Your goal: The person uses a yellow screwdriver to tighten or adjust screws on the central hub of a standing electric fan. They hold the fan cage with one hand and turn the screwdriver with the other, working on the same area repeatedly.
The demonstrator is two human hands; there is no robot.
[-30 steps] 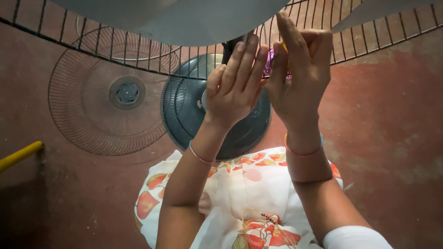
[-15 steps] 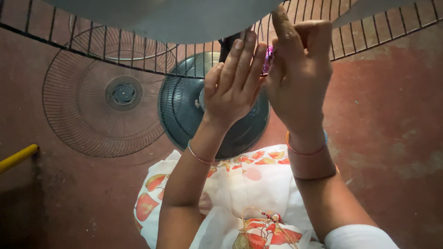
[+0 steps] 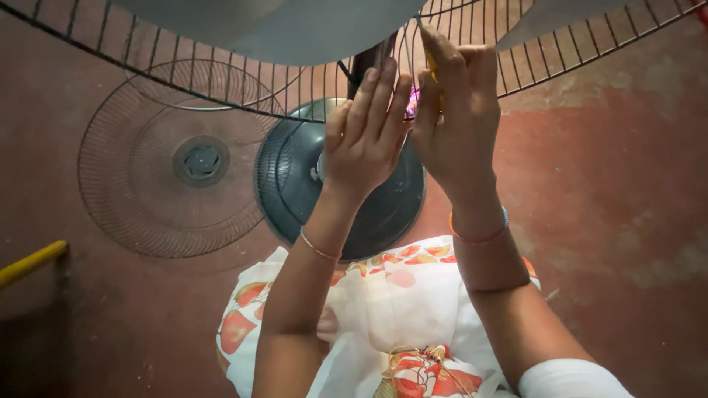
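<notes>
I look down on a worn red floor (image 3: 627, 221) that fills the frame, with one yellow bar (image 3: 29, 263) at the left edge. One loose fan grille (image 3: 177, 158) lies at centre left, with bare floor around it and to the right. One dark fan base (image 3: 295, 177) sits at centre. One wire guard (image 3: 553, 51) crosses the top. My left hand (image 3: 365, 136) is open beside it; my right hand (image 3: 457, 118) pinches a small purple piece (image 3: 414, 99) against the wires
</notes>
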